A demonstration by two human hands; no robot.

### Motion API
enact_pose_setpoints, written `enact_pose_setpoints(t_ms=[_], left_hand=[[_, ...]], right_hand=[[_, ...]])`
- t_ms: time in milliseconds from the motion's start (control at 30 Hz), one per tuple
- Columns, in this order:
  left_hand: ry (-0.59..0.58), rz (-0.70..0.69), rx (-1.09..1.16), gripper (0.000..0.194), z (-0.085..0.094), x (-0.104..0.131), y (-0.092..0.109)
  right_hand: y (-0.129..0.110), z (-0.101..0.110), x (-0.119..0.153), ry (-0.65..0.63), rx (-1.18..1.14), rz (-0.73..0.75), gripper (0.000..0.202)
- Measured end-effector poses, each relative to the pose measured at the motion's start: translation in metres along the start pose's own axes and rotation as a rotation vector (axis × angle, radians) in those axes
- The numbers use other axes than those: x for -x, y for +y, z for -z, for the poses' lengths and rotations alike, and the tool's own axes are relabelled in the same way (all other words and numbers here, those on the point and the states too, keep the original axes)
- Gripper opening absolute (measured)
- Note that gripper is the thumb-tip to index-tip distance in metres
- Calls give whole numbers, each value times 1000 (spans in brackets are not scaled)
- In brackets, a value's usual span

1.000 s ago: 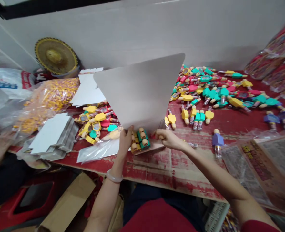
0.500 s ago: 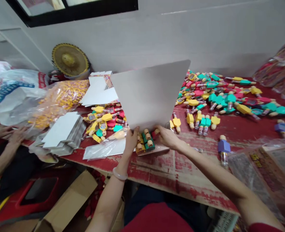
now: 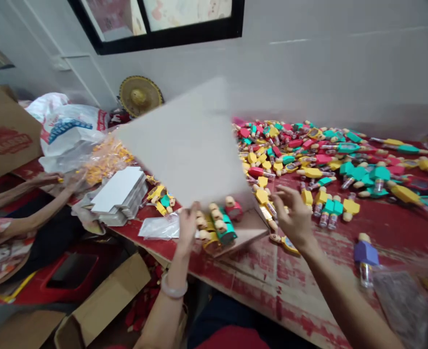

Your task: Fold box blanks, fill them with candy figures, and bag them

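An open, shallow cardboard box point(image 3: 250, 231) lies near the front edge of the red, worn worktop point(image 3: 261, 281), between the person's two hands, its large plain pale-grey cardboard lid point(image 3: 188, 150) standing up behind. Inside, yellow toy pieces point(image 3: 211, 240) with round wooden knobs sit along the left, glossy green ones point(image 3: 227, 233) beside them, and a red one point(image 3: 233, 211) near the lid; the right part shows bare card. The left hand point(image 3: 187, 226) has its grip closed on the box's left edge; the right hand point(image 3: 294, 213) hangs just beyond the right side, its grip loosely curled, moderately wide and holding nothing. Farther left, a clear plastic bag point(image 3: 108, 157) contains many small yellow-orange pieces. Blur softens the lid's edges, and the left fingertips are hard to make out. A clear plastic packet point(image 3: 403, 300) is cut off at the right.
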State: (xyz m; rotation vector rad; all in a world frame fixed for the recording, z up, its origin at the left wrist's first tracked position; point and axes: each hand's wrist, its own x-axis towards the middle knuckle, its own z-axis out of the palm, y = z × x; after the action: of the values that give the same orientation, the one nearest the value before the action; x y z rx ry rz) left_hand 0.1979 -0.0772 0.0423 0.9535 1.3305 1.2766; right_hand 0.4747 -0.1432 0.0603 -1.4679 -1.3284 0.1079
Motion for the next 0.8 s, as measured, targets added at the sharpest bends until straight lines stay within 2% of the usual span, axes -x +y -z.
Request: enact_pose_setpoints(t_ms=[33,100,167,233,300,367,433,533,600,667,733,800], left_hand=[[47,25,-19,54,22,1,6],[200,53,-58,53,65,0,16],[380,43,-82,51,100,-1,19],[515,13,-93,52,123,-3,14],[575,-24,-106,53,136,-6,1],[596,-73,-136,53,142,-10,-14],[610,-116,-180,56,146,-14,-25],[637,-127,-231,55,151,-17,-33],[645,-128,-250,52,153,-16,-35],[641,-136,-253,50,154,-15,-35],[638,-139,-245,48,154,-14,-36],[638,-137,-243,47,153,-12,-37]], right_hand=[[-2,0,-7,48,-5,-10,31],[0,-13,-25,4,9,-62,26],[6,-46,-45,-168,72,-117,23],[12,-92,-64,-380,195,-140,25],[13,-146,-79,-583,341,-97,29],[12,-199,-91,-713,469,-10,33],[13,-245,-103,-740,584,55,41],[25,-289,-122,-776,723,-29,58],[41,-298,-131,-822,764,-92,61],[58,-293,-131,-804,777,-85,61],[72,-275,-121,-770,770,-67,67],[83,-247,-104,-772,759,-83,72]])
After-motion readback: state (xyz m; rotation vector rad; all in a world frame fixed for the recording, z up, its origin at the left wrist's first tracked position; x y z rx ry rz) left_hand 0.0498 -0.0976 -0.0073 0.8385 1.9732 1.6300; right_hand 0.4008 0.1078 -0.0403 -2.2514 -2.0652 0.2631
